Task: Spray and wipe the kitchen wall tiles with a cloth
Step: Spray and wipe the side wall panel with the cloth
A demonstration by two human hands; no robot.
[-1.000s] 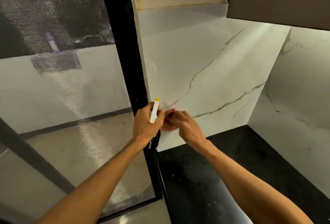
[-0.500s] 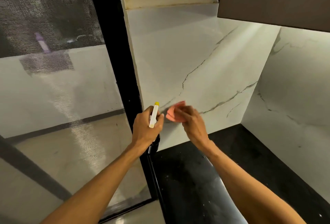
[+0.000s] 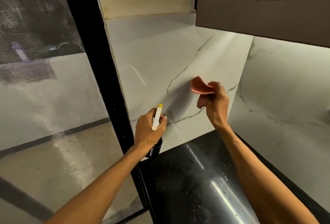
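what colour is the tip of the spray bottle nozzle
Yellow, on a white spray head; the head view shows it.

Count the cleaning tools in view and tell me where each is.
2. The spray bottle is gripped in the left hand, beside the black window frame; the pink cloth is held in the right hand, before the wall tiles. No others show.

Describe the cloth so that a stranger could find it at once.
Start at the white marble wall tiles under the brown cabinet. In front of them the right hand grips a crumpled cloth. It is the only pink thing here.
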